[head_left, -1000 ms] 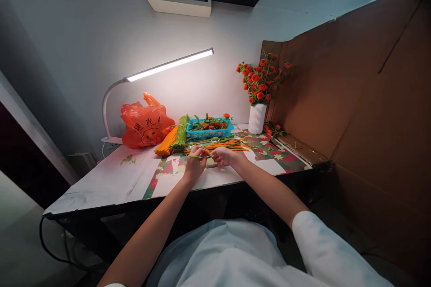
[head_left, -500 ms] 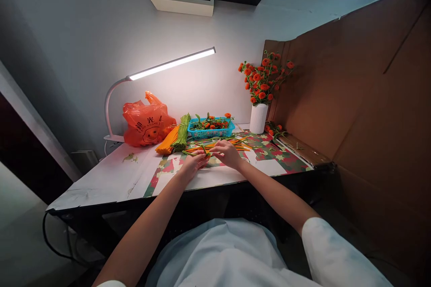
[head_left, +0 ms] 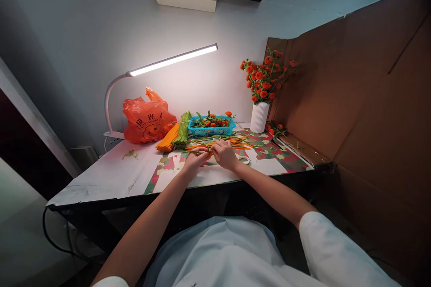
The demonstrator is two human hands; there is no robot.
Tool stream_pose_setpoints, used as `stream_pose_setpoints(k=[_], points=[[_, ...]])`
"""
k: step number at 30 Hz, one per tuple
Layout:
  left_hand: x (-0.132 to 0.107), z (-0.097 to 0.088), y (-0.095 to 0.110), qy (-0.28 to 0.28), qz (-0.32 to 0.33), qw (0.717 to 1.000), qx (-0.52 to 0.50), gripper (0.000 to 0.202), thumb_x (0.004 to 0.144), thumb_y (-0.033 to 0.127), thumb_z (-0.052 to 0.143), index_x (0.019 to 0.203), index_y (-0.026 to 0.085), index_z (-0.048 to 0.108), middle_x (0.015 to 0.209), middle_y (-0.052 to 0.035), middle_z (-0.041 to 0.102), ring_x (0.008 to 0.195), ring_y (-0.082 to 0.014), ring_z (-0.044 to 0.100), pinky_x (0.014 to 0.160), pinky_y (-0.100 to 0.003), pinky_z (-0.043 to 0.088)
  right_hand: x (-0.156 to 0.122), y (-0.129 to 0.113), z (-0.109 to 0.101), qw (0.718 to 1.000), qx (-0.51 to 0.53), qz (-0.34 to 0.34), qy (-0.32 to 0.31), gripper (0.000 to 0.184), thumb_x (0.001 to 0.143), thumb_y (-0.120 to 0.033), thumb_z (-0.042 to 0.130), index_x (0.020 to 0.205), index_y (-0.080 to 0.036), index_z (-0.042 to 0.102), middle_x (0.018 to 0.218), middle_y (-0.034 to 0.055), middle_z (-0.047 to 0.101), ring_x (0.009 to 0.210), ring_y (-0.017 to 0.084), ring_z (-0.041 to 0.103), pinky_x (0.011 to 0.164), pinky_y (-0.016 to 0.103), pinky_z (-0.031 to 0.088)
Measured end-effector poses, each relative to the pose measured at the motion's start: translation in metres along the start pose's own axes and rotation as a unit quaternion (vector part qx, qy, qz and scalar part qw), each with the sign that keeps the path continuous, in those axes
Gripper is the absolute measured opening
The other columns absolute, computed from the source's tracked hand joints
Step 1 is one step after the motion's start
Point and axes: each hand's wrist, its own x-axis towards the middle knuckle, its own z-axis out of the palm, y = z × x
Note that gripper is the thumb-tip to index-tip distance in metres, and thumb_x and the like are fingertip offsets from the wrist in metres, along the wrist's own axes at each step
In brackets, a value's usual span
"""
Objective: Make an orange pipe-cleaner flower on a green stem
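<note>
My left hand point(head_left: 194, 159) and my right hand point(head_left: 223, 154) meet over the patterned paper point(head_left: 269, 150) on the desk. Both have their fingers pinched round thin green and orange pipe cleaners point(head_left: 206, 152) that run between them. Just beyond the hands lies a loose spread of orange and green pipe cleaners point(head_left: 232, 142). A roll of tape point(head_left: 243, 159) lies on the desk right of my right wrist.
At the back stand a blue basket point(head_left: 211, 127) of small orange flowers, bundles of orange and green pipe cleaners point(head_left: 175, 136), an orange plastic bag point(head_left: 147, 118), a desk lamp point(head_left: 168, 62) and a white vase point(head_left: 259, 116) with orange flowers. Brown cardboard point(head_left: 363, 94) walls the right side.
Both hands slid a little farther from me towards the loose pipe cleaners. The right hand reached out over the pile, then came back beside the left. The camera tilted slightly.
</note>
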Motion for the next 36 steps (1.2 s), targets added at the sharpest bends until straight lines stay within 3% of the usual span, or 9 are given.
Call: stream_pose_setpoints(k=[4, 10, 14, 19, 22, 24, 28, 31, 36], points=[[-0.005, 0.005, 0.005, 0.036, 0.240, 0.957, 0.161, 0.009, 0.068, 0.027, 0.069, 0.066, 0.020, 0.064, 0.079, -0.0042, 0.059, 0.080, -0.0185, 0.058, 0.065, -0.027, 0.051, -0.001, -0.020, 0.009, 0.985, 0.066, 0.156, 0.036, 0.016, 0.090, -0.020, 0.048, 0.081, -0.017, 0.060, 0.086, 0.0082, 0.064, 0.087, 0.023, 0.052, 0.073, 0.033, 0.032], [-0.011, 0.013, 0.010, 0.079, 0.333, 0.907, 0.245, 0.011, 0.078, 0.015, 0.055, 0.072, 0.021, 0.062, 0.085, -0.0061, 0.055, 0.087, -0.0204, 0.056, 0.065, -0.028, 0.051, 0.009, -0.031, 0.018, 0.932, 0.197, 0.296, 0.070, 0.012, 0.083, -0.018, 0.049, 0.074, -0.018, 0.057, 0.083, 0.0083, 0.063, 0.084, 0.022, 0.053, 0.070, 0.032, 0.038], [-0.009, 0.010, 0.006, 0.073, 0.382, 0.876, 0.285, 0.015, 0.077, 0.009, 0.053, 0.074, 0.021, 0.061, 0.085, -0.0053, 0.056, 0.086, -0.0204, 0.057, 0.076, -0.032, 0.050, 0.023, -0.017, 0.020, 0.834, 0.362, 0.410, -0.079, 0.017, 0.076, -0.013, 0.050, 0.060, -0.020, 0.048, 0.060, 0.0009, 0.050, 0.064, 0.017, 0.049, 0.056, 0.027, 0.037], [-0.010, 0.008, 0.003, 0.016, 0.403, 0.865, 0.300, 0.015, 0.078, 0.009, 0.053, 0.081, 0.021, 0.062, 0.090, -0.0059, 0.056, 0.089, -0.0204, 0.057, 0.079, -0.034, 0.050, 0.030, 0.010, 0.005, 0.766, 0.450, 0.402, -0.221, 0.024, 0.072, -0.013, 0.054, 0.051, -0.020, 0.043, 0.043, -0.0046, 0.037, 0.044, 0.011, 0.039, 0.047, 0.026, 0.038], [-0.010, 0.009, 0.003, 0.024, 0.369, 0.889, 0.269, 0.009, 0.078, 0.015, 0.057, 0.077, 0.021, 0.063, 0.090, -0.0059, 0.057, 0.090, -0.0204, 0.058, 0.077, -0.032, 0.051, 0.024, 0.016, -0.003, 0.716, 0.511, 0.400, -0.258, 0.021, 0.073, -0.018, 0.055, 0.054, -0.018, 0.048, 0.046, -0.0054, 0.040, 0.044, 0.009, 0.037, 0.048, 0.025, 0.040], [-0.008, 0.009, 0.002, 0.037, 0.304, 0.926, 0.222, 0.003, 0.078, 0.023, 0.061, 0.075, 0.021, 0.063, 0.088, -0.0055, 0.059, 0.089, -0.0205, 0.060, 0.074, -0.031, 0.052, 0.018, 0.015, -0.005, 0.740, 0.515, 0.389, -0.191, 0.015, 0.073, -0.021, 0.060, 0.059, -0.017, 0.053, 0.052, -0.0044, 0.048, 0.048, 0.008, 0.041, 0.052, 0.024, 0.040], [-0.003, 0.006, 0.000, 0.029, 0.127, 0.989, 0.066, 0.029, 0.069, 0.039, 0.073, 0.084, 0.019, 0.059, 0.083, -0.0033, 0.065, 0.077, -0.0181, 0.066, 0.071, -0.032, 0.054, 0.010, 0.010, -0.008, 0.841, 0.473, 0.262, -0.025, 0.016, 0.067, -0.026, 0.069, 0.080, -0.016, 0.065, 0.074, 0.0010, 0.062, 0.065, 0.012, 0.054, 0.060, 0.025, 0.042], [-0.001, 0.003, -0.001, 0.024, 0.055, 0.998, -0.002, 0.046, 0.060, 0.046, 0.080, 0.087, 0.018, 0.056, 0.079, -0.0028, 0.068, 0.071, -0.0174, 0.068, 0.067, -0.030, 0.054, 0.010, 0.004, -0.012, 0.883, 0.434, 0.178, 0.000, 0.018, 0.073, -0.033, 0.067, 0.080, -0.017, 0.069, 0.077, 0.0033, 0.064, 0.071, 0.015, 0.057, 0.063, 0.026, 0.043], [0.001, 0.001, -0.001, 0.034, -0.019, 0.999, 0.000, 0.050, 0.060, 0.053, 0.078, 0.089, 0.017, 0.057, 0.073, -0.0013, 0.067, 0.054, -0.0133, 0.064, 0.053, -0.025, 0.051, 0.014, -0.001, -0.016, 0.912, 0.384, 0.147, 0.008, 0.024, 0.080, -0.039, 0.063, 0.074, -0.018, 0.071, 0.070, 0.0040, 0.066, 0.066, 0.016, 0.059, 0.063, 0.027, 0.045]])
